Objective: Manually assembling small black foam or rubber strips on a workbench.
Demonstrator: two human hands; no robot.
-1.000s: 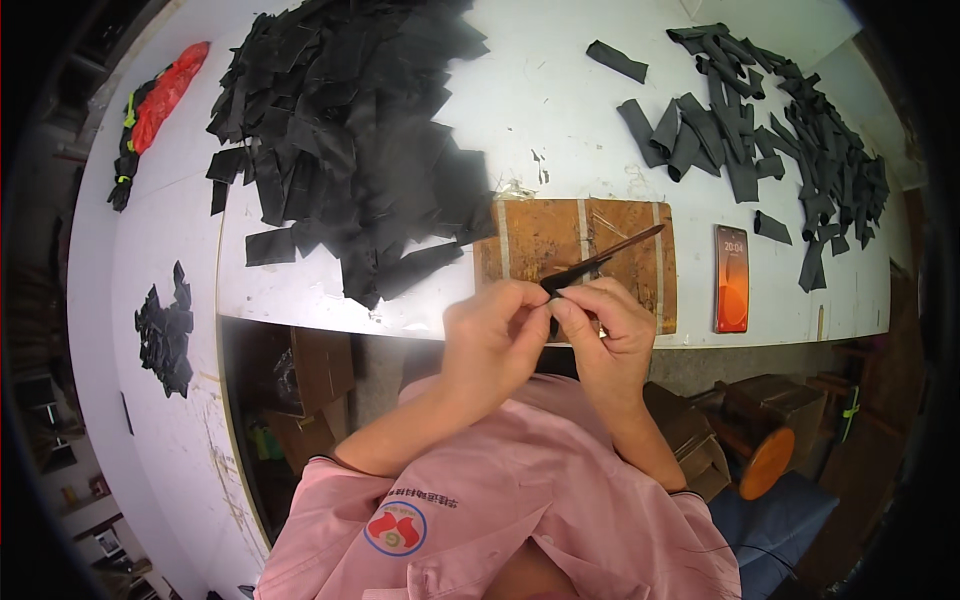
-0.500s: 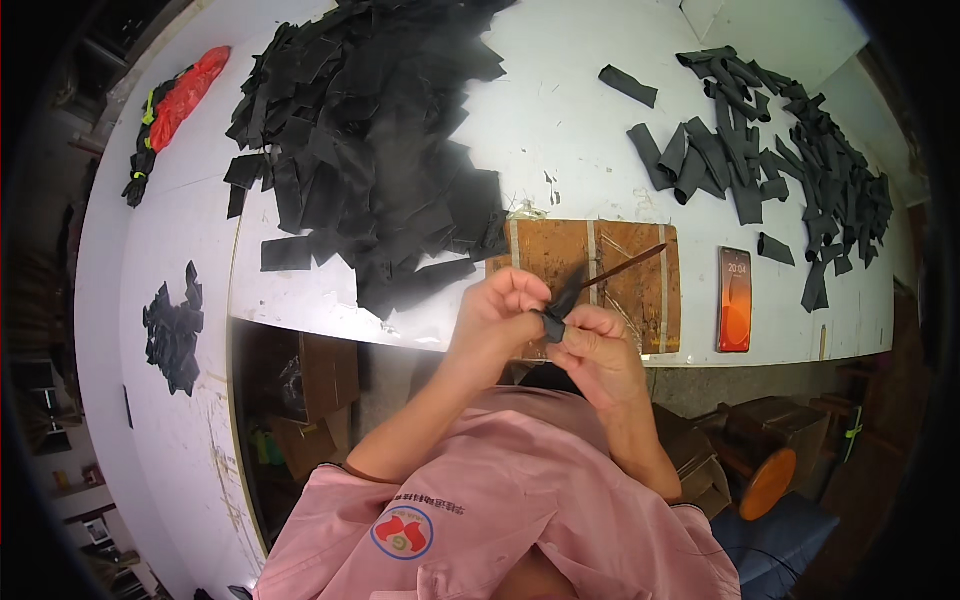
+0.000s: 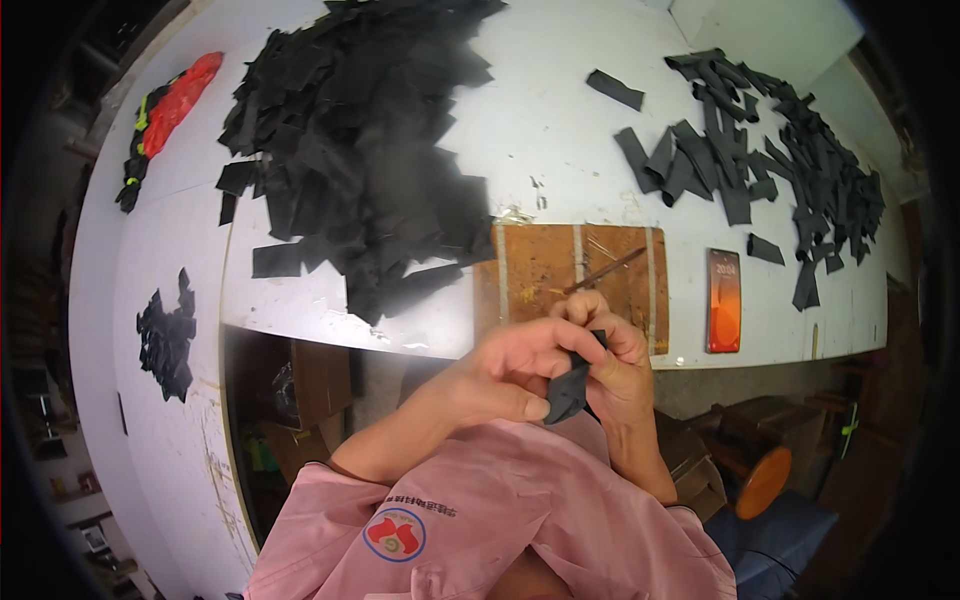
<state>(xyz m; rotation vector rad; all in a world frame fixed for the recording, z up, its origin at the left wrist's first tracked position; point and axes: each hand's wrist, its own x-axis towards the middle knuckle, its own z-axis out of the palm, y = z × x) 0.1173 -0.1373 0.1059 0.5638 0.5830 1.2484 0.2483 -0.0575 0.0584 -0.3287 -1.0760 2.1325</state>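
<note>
In front of my chest, a small folded piece of black fabric [image 3: 568, 393] is pinched between both hands. My left hand [image 3: 510, 370] grips it from the left, thumb low and index finger reaching across its top. My right hand [image 3: 618, 350] holds its upper right side with bent fingers. Just beyond the fingers a thin dark brown stick [image 3: 615, 268] slants over a worn brown board [image 3: 535, 262]. The stick's near end is by my right fingers; I cannot tell whether it is held or fixed.
A large heap of flat black fabric pieces [image 3: 350, 150] covers the table's left middle. Rolled black fabric tubes [image 3: 715, 145] lie at the right. A phone [image 3: 724, 300] rests beside the board. Further left are a red plastic bag [image 3: 183, 105] and a small black pile [image 3: 166, 340].
Both hands have come nearer my body with the black fabric, away from the stick. My left hand has turned, its index finger now across the fabric.
</note>
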